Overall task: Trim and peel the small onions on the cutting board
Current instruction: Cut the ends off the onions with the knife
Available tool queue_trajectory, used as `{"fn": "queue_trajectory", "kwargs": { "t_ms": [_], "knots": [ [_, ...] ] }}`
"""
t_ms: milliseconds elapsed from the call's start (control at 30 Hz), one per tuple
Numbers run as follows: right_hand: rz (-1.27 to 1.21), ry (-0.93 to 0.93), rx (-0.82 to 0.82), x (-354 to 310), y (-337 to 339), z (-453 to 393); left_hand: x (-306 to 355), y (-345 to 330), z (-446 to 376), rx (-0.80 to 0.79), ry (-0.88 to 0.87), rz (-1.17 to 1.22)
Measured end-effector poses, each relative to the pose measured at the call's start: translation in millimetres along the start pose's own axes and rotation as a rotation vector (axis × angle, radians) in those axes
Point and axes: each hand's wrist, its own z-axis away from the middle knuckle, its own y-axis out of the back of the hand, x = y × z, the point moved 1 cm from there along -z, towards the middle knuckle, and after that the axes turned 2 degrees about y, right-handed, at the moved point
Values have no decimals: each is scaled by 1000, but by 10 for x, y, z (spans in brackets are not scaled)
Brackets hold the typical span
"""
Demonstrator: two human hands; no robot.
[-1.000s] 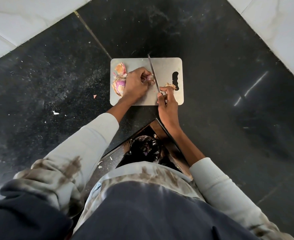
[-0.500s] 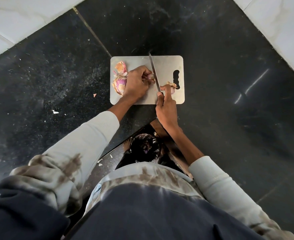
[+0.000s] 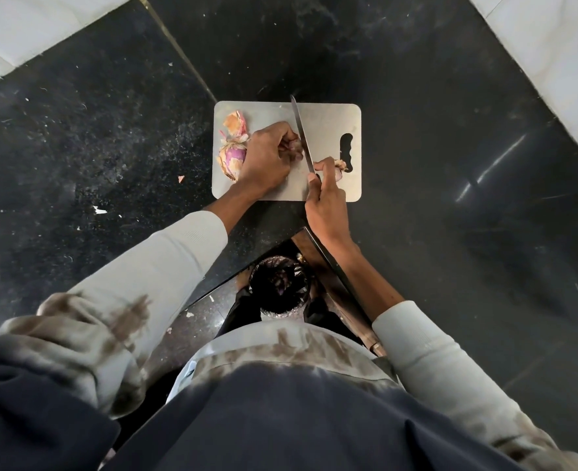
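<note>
Since the earlier frames the knife (image 3: 302, 134) is staying put against the small onion while the right hand (image 3: 326, 205) is sliding its grip slightly along the handle; the view itself is shifting a little, so little else is changing.

The left hand (image 3: 267, 158), at the centre of the frame, is curling its fingers round a small onion (image 3: 294, 149), pinning it to the cutting board (image 3: 328, 124); only a purplish sliver of it is showing past the fingertips. The right hand, just below and right of it, is gripping the knife handle with fingers closed and the forefinger reaching up toward the blade. The blade is running up and slightly left, its edge touching the onion's exposed end.

So the trimming step seems to be in hand: an end is being cut off this onion. The next move is likely calling for a short press down through the tip, with the left fingertips staying tucked back from the edge, then lifting the skin.

At the left edge of the board another onion (image 3: 231, 158), partly skinned, is lying beside loose peels (image 3: 235, 125). A scrap (image 3: 340, 164) is sitting near the board's handle slot. The board is resting on a dark stone table (image 3: 451, 96). Below, at lower centre, a dark-lined bin (image 3: 281, 283) is holding waste.
</note>
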Motion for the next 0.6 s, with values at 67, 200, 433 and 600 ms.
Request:
{"fn": "queue_trajectory", "kwargs": {
  "t_ms": [67, 200, 433, 600],
  "knots": [
    [-15, -2, 4, -27, -23, -42, -11, -12, -6, 14, 1, 4],
    [13, -1, 36, -45, -102, -201, 24, 5, -28, 10, -3, -4],
    [-42, -69, 36, 79, -159, -59, -3, -40, 0, 38, 1, 19],
    [31, -78, 31, 177, -167, 104, -19, -33, -24, 32, 29, -17]
  ]
}}
